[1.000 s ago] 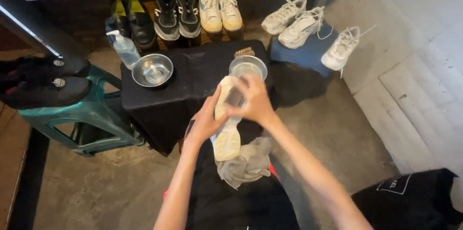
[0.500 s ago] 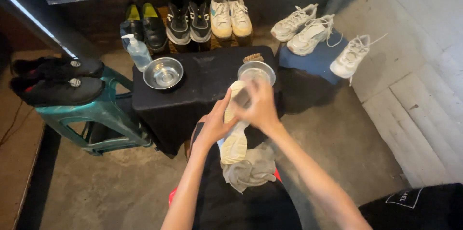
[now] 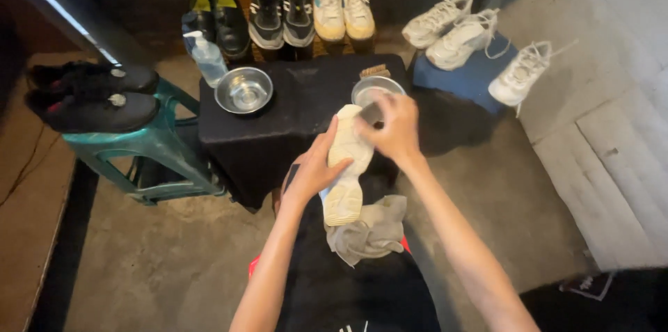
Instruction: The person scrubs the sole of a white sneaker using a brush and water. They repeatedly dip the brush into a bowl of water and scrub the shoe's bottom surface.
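Note:
My left hand (image 3: 312, 170) grips a white sneaker (image 3: 346, 165) from its left side, the pale sole turned up toward me. My right hand (image 3: 394, 125) is closed on a small dark brush (image 3: 371, 114) pressed against the toe end of the sole. A grey cloth (image 3: 369, 229) lies on my lap under the shoe's heel. Just beyond my right hand a metal bowl (image 3: 372, 86) stands on the black-covered table (image 3: 299, 106).
A second metal bowl (image 3: 243, 90), a pump bottle (image 3: 208, 57) and a wooden brush (image 3: 376, 70) stand at the table. Pairs of shoes line the back wall (image 3: 282, 12). White sneakers (image 3: 465, 36) rest on a blue stool, black shoes (image 3: 94, 99) on a green stool at left.
My right hand with the brush has moved up along the sole toward the toe. The camera view shifted slightly, so everything sits further right in the frame.

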